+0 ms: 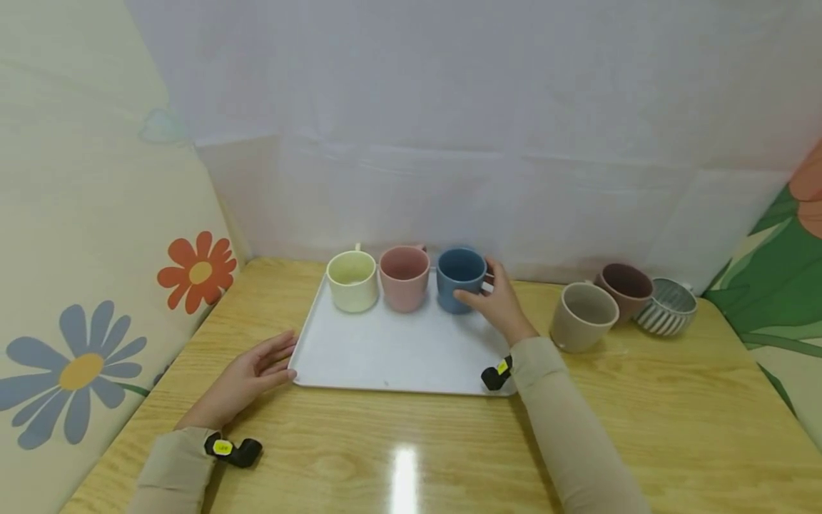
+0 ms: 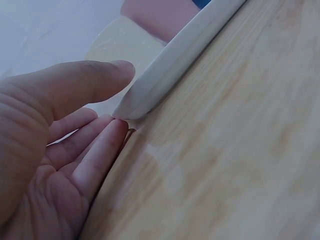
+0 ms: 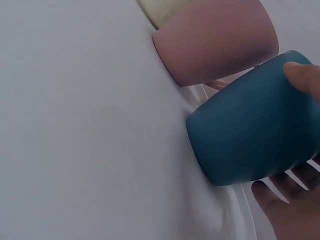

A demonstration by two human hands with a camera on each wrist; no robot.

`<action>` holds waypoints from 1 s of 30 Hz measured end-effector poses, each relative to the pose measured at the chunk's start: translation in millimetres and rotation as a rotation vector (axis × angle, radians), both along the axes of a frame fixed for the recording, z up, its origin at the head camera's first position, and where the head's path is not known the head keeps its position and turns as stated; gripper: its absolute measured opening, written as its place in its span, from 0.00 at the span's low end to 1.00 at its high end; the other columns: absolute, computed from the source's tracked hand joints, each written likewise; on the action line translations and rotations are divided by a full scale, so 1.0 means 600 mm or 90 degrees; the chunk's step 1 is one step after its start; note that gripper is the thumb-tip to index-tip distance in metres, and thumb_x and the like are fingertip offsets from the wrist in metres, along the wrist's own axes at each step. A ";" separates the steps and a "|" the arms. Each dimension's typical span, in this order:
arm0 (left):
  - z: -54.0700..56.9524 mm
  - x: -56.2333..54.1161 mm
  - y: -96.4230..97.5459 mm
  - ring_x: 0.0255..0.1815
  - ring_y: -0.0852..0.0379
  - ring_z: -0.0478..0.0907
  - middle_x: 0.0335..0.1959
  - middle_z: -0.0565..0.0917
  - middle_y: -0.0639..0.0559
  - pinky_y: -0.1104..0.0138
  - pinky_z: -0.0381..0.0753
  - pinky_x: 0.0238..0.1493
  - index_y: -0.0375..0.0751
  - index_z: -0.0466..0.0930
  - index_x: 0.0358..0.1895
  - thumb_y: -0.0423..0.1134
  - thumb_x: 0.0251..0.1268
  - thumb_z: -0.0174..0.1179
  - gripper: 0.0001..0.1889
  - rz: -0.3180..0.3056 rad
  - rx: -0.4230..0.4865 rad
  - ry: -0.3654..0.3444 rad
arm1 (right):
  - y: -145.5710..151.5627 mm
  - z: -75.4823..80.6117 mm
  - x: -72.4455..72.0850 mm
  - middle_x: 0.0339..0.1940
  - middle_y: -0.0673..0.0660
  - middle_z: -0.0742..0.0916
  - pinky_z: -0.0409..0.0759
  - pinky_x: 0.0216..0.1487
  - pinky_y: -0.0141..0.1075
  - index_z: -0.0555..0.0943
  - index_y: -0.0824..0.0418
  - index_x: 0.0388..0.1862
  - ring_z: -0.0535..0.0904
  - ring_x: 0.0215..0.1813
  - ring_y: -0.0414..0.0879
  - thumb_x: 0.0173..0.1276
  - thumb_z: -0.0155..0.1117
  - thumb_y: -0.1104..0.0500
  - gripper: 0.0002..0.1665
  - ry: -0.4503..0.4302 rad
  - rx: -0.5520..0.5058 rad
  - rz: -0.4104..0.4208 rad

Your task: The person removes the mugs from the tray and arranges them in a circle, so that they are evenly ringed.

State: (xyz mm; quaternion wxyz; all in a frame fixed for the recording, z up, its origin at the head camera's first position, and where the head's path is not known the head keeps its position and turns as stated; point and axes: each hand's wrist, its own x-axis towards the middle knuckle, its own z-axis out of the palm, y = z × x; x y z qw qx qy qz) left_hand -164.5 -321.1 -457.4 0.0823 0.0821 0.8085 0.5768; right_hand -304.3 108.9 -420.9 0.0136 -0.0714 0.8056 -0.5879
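Observation:
A white tray [image 1: 398, 357] lies on the wooden table with three mugs in a row along its far side. They are a pale yellow mug [image 1: 352, 289], a pink mug [image 1: 404, 285] and a blue mug [image 1: 457, 285]. My right hand [image 1: 502, 303] holds the blue mug at its right side, thumb [image 3: 302, 77] on the near wall and fingers around toward the back. In the right wrist view the blue mug's base is at the tray surface. My left hand [image 1: 247, 375] touches the tray's near left corner with its fingertips [image 2: 117, 125], fingers fairly straight.
Right of the tray stand a beige mug [image 1: 581, 321], a dark mauve mug [image 1: 624, 289] and a grey striped cup [image 1: 668, 310], close together. A white cloth [image 1: 417, 143] hangs behind the table [image 1: 347, 442]; flower-printed cloths hang at both sides.

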 end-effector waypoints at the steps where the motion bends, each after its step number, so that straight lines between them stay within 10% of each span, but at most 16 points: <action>1: 0.001 0.000 0.000 0.60 0.79 0.71 0.76 0.60 0.27 0.79 0.76 0.58 0.28 0.49 0.79 0.34 0.71 0.65 0.42 -0.002 0.005 0.001 | -0.001 0.000 -0.001 0.77 0.61 0.66 0.66 0.76 0.50 0.54 0.59 0.81 0.61 0.77 0.58 0.61 0.79 0.54 0.57 0.000 0.000 -0.001; 30: 0.006 0.003 -0.001 0.63 0.74 0.71 0.77 0.60 0.29 0.79 0.76 0.58 0.30 0.50 0.80 0.36 0.70 0.65 0.42 0.001 -0.002 -0.010 | -0.002 -0.010 0.004 0.66 0.60 0.78 0.76 0.68 0.49 0.67 0.60 0.73 0.73 0.67 0.56 0.53 0.84 0.58 0.52 0.068 -0.020 -0.060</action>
